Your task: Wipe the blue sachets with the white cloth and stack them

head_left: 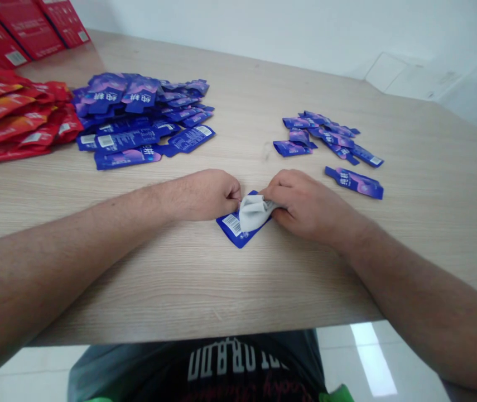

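Observation:
A blue pouch [240,240] with a white barcode label lies on the table between my hands. My left hand [213,194] is closed at its upper left edge, thumb and fingers pinched together. In my right hand [300,204] is a bunched whitish cloth [251,213], which rests over the middle of the pouch and covers part of it. The fingertips of both hands are partly hidden. Right of my right hand lies a single blue pouch [357,182] with a narrow neck.
Left of centre is a large pile of blue pouches [141,117], beside a heap of red pouches [16,120]. Red boxes [20,28] stand at the back left. A smaller group of blue pouches [326,134] lies at the right. The wooden table [205,301] ends near my body.

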The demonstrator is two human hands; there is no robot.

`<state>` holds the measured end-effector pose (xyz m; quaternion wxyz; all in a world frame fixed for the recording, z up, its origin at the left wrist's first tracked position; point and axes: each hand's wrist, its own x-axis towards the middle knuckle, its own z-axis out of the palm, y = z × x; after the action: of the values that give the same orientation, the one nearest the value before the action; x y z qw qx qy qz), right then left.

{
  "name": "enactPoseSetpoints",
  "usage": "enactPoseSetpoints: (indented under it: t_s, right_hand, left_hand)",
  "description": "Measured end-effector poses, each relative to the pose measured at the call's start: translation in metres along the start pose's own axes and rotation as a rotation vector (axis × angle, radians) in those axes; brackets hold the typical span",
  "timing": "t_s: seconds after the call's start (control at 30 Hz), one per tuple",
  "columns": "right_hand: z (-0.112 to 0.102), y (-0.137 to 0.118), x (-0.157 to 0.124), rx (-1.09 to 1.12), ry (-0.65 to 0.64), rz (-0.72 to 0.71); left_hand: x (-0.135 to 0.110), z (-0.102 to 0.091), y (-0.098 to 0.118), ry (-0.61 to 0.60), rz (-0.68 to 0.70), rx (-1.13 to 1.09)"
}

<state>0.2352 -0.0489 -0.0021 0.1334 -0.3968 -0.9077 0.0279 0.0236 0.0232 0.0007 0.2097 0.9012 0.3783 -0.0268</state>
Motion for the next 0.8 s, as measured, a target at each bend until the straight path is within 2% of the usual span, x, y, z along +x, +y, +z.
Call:
enactPoseSetpoints:
  t_s: [0.1, 0.2, 0.37, 0.5, 0.67, 0.8]
  right_hand:
    - [0.0007, -0.0052, 0.0006, -0.005, 0.023, -0.034]
    - [0.0009, -0.0086, 0.0007, 0.022, -0.009, -0.096]
    - [0.0002, -0.0028, -0.0005, -0.002, 0.017, 0.024]
    - [0.0000, -0.0078, -0.0002, 0.039, -0.014, -0.101]
    - [-0.0011, -0.0018, -0.0015, 0.026, -0.010, 0.004]
    - [-0.0002, -0.0044, -0.0015, 0.035, -0.008, -0.075]
  left_hand:
    - [0.0006, 0.0009, -0.0022, -0.014, 0.002, -0.011]
    - [0.0010, 0.0015, -0.0036, -0.016, 0.014, -0.012]
    - [0.0002, 0.0012, -0.0020, -0.002, 0.009, 0.001]
    - [0.0001, 0.0007, -0.0017, -0.021, 0.011, -0.008]
    - [0.0000, 0.0006, -0.0012, -0.007, 0.008, 0.005]
    - [-0.0006, -0.0002, -0.0008, -0.016, 0.027, 0.005]
